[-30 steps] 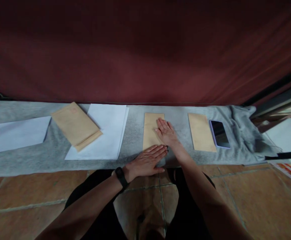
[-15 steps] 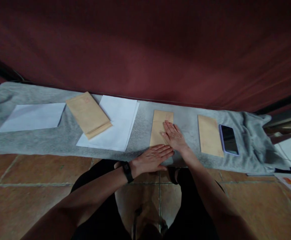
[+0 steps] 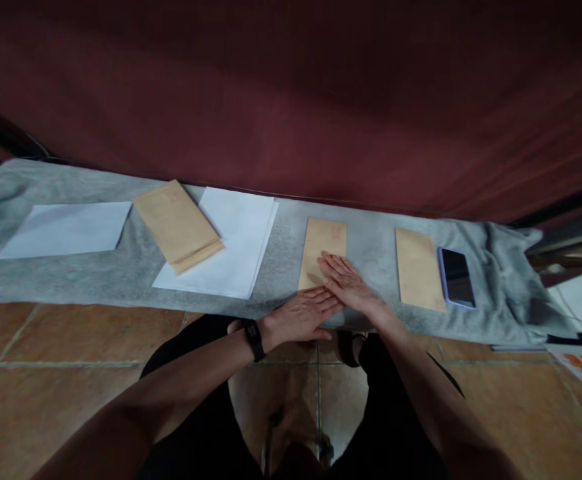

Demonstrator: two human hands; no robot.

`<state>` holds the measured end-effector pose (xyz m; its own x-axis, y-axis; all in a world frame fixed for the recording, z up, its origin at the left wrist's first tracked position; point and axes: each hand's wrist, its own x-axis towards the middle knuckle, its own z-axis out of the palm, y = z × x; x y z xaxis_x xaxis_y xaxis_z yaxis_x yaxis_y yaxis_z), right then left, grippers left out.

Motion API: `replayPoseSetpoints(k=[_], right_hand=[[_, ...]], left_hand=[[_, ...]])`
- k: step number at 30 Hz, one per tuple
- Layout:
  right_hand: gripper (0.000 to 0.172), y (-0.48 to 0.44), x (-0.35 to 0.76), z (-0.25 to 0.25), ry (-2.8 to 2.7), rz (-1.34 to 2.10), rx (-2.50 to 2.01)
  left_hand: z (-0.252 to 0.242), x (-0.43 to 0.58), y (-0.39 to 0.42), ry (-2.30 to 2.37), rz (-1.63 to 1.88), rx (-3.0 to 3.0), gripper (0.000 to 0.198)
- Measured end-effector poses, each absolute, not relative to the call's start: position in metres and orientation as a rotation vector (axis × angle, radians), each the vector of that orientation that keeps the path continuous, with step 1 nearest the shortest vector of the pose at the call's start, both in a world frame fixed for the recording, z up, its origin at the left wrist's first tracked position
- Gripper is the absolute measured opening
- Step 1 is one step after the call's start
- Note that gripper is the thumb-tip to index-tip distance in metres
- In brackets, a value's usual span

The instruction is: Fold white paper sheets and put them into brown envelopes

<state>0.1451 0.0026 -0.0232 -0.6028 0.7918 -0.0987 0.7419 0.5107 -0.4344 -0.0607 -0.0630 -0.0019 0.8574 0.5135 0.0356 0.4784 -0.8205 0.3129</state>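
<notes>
A brown paper envelope [image 3: 318,243] lies flat near the middle of the grey cloth, with faint red print at its upper right. My right hand [image 3: 347,281] rests flat on its lower part, fingers stretched out. Across the near end of the envelope lies my left hand [image 3: 303,315], also flat, its thumb apart and its fingertips touching or just under the right hand. The envelope's bottom edge is hidden by both hands. A black watch band [image 3: 254,340] is on my left wrist.
Several brown envelopes [image 3: 178,223] lie stacked partly over white paper sheets [image 3: 235,260]. Another white sheet [image 3: 71,230] is at far left. To the right lie a single envelope [image 3: 419,270] and a phone [image 3: 458,277]. A dark red cloth [image 3: 291,120] rises behind the grey cloth [image 3: 371,247].
My right hand has slid slightly down and left over the envelope, closer to my left hand. The left hand has stayed almost in place.
</notes>
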Motion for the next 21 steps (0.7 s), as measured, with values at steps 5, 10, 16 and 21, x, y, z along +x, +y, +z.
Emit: replayPoseSetpoints(k=[5, 10, 16, 21], right_hand=[[0.056, -0.015, 0.142, -0.014, -2.605, 0.85, -1.231], [0.052, -0.017, 0.142, -0.006, -2.489, 1.013, -1.193], [0.06, 0.011, 0.138, -0.013, -2.53, 0.712, -1.347], [0.061, 0.038, 0.126, -0.021, -2.43, 0.451, -1.6]], left_hand=[[-0.008, -0.064, -0.066, 0.804, 0.193, 2.681, 0.072], [-0.009, -0.066, -0.064, 0.766, 0.177, 2.675, 0.078], [-0.007, -0.067, -0.061, 0.727, 0.136, 2.673, 0.078], [-0.003, -0.069, -0.063, 0.715, 0.152, 2.679, 0.084]])
